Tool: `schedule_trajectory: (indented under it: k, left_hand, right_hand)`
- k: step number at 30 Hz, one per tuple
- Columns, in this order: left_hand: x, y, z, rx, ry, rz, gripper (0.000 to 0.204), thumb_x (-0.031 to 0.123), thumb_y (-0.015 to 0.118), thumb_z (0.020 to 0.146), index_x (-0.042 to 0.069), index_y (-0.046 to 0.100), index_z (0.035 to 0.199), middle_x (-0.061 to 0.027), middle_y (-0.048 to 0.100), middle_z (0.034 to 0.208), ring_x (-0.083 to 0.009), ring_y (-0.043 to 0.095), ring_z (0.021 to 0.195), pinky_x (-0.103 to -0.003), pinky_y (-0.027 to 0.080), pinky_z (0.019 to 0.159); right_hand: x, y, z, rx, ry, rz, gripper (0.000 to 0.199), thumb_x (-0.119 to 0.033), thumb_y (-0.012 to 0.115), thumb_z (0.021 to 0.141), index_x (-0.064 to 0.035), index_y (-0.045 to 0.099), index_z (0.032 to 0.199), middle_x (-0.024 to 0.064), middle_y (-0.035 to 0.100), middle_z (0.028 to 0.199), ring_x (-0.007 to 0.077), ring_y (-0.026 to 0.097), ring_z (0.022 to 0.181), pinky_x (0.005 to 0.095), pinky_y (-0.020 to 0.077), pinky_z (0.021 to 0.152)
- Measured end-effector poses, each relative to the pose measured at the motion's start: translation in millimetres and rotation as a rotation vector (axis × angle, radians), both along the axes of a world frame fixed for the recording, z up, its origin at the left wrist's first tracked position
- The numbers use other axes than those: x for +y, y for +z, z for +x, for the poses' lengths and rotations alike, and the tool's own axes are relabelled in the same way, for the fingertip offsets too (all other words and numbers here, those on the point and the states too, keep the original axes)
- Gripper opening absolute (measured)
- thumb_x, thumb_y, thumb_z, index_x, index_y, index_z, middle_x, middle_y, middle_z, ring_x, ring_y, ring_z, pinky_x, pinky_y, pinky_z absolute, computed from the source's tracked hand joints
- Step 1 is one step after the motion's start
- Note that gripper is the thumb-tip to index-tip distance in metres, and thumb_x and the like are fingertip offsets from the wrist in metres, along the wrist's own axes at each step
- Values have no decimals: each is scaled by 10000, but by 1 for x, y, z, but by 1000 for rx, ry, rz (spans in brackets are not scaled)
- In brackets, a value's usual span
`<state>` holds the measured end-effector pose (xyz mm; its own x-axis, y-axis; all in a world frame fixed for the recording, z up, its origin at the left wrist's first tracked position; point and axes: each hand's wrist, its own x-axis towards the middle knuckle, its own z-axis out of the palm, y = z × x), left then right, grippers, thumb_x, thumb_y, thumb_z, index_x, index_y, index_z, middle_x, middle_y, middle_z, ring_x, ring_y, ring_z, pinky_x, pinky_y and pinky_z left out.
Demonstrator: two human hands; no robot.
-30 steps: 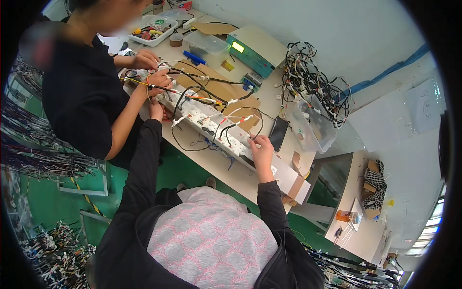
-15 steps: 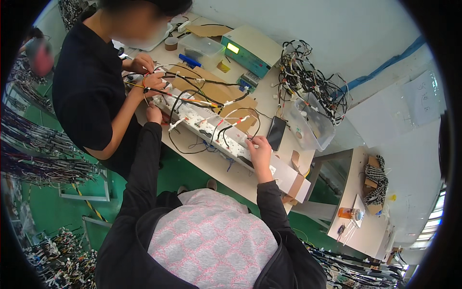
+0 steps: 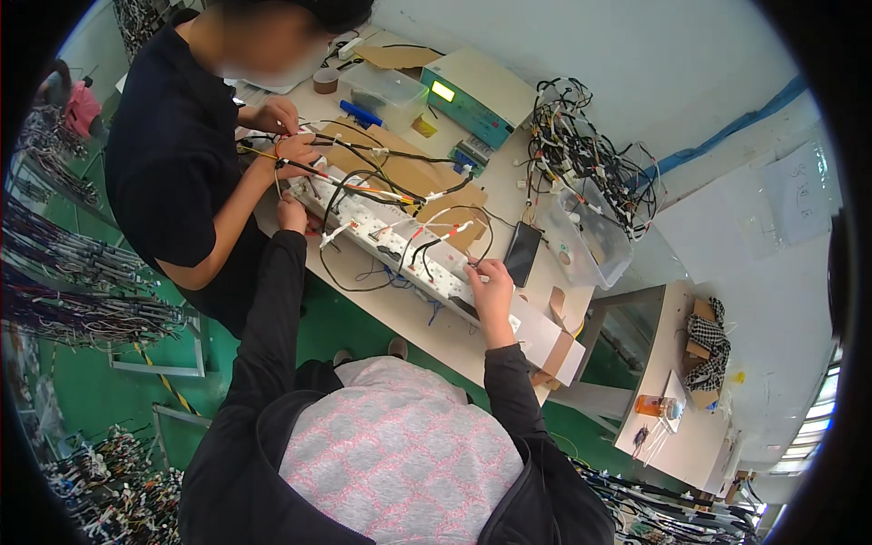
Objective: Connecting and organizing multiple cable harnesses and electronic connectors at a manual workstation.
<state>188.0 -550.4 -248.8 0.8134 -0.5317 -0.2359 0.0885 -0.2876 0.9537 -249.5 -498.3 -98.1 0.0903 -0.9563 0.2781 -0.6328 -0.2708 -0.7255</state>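
Note:
A long white board [image 3: 371,227] set with small sockets lies slantwise along the table's near edge. A wire harness [image 3: 391,193] with black branches, white connectors and orange and red bands is spread over it. My right hand [image 3: 491,283] is closed at the board's right part, its fingertips pinching the end of a looped black wire [image 3: 490,238]. Beside the board's left end, my left hand [image 3: 292,215] has its fingers curled; what they hold is hidden. Just beyond it, a co-worker's hands [image 3: 295,153] work on the harness's left end.
The co-worker [image 3: 173,154] stands close on my left. Behind the board are a green-and-white tester [image 3: 477,95], a clear box [image 3: 386,91] and cardboard [image 3: 363,141]. A phone [image 3: 522,252], a plastic bin [image 3: 590,238] and heaped wires [image 3: 577,136] lie to the right.
The co-worker's head and body have shifted slightly to the right, and their hands have moved a little. My own hands stay in nearly the same places.

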Motion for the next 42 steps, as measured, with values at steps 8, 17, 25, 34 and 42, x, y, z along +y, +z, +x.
schedule_trajectory:
  k: [8, 17, 25, 34, 42]
  left_hand:
    - [-2, -15, 10, -2, 4, 7, 555, 383, 323, 1009, -79, 596, 871, -199, 634, 659, -348, 619, 505, -419, 509, 451]
    - [-5, -2, 1, -51, -32, 44, 451, 261, 345, 985, -100, 582, 856, -249, 640, 666, -367, 638, 513, -435, 537, 488]
    - [-4, -26, 12, -218, -63, 57, 296, 167, 414, 955, -91, 549, 908, -234, 639, 646, -344, 658, 516, -423, 538, 470]
    - [-6, -28, 15, -50, -3, 25, 436, 262, 377, 968, -92, 598, 842, -223, 636, 637, -347, 650, 506, -424, 534, 462]
    - [-5, -17, 8, -27, 1, 33, 533, 336, 338, 978, -79, 619, 798, -188, 637, 646, -341, 629, 509, -414, 513, 452]
  right_hand:
    - [-1, -4, 0, 29, 8, -26, 150, -110, 756, 789, 12, 712, 863, 117, 663, 874, 248, 654, 753, 323, 499, 723]
    - [-1, -4, -4, 7, 4, -27, 146, -98, 751, 789, 11, 717, 881, 117, 661, 875, 240, 656, 749, 321, 499, 717]
    - [-1, -7, -2, 7, 21, -35, 155, -93, 751, 787, 11, 719, 898, 115, 659, 882, 234, 654, 753, 320, 499, 714]
    - [-1, -8, -2, 16, 25, -42, 161, -99, 747, 791, -1, 729, 918, 115, 656, 881, 226, 655, 753, 319, 498, 718]
    - [1, -3, -1, 22, 2, -25, 152, -105, 754, 786, -18, 734, 908, 114, 656, 881, 242, 655, 740, 337, 508, 720]
